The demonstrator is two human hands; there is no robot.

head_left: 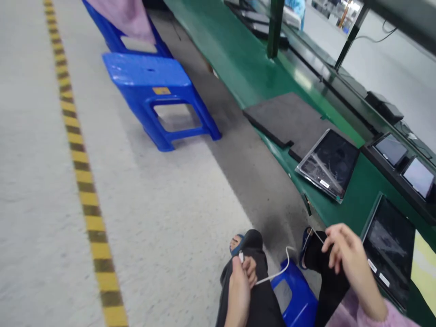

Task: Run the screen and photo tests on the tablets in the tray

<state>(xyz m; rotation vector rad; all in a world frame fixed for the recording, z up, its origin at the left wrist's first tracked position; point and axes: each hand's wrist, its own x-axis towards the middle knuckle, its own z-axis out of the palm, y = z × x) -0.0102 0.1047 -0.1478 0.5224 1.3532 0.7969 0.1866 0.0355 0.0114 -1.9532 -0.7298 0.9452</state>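
Observation:
My left hand [242, 279] is closed over my dark-trousered knee, with the white plug [241, 257] of a USB cable sticking up between thumb and fingers. From that hand the white cable [277, 274] curves up and to the right, over a blue stool. Another stretch of it reaches the fingertips of my right hand [345, 250], whose fingers are loosely curled on it. Beside my right hand, a dark-screened tablet [390, 247] with white labels lies on the green bench. Farther along, a second tablet [330, 161] in clear film rests partly on a grey foam pad.
The green workbench [238, 68] runs diagonally, carrying grey foam sheets [286, 116] and a black tray with two small devices [418, 177]. Blue stools [150, 72] stand on the floor, left of the bench. Yellow-black tape [85, 181] marks the floor. A shelf post [274, 29] rises from the bench.

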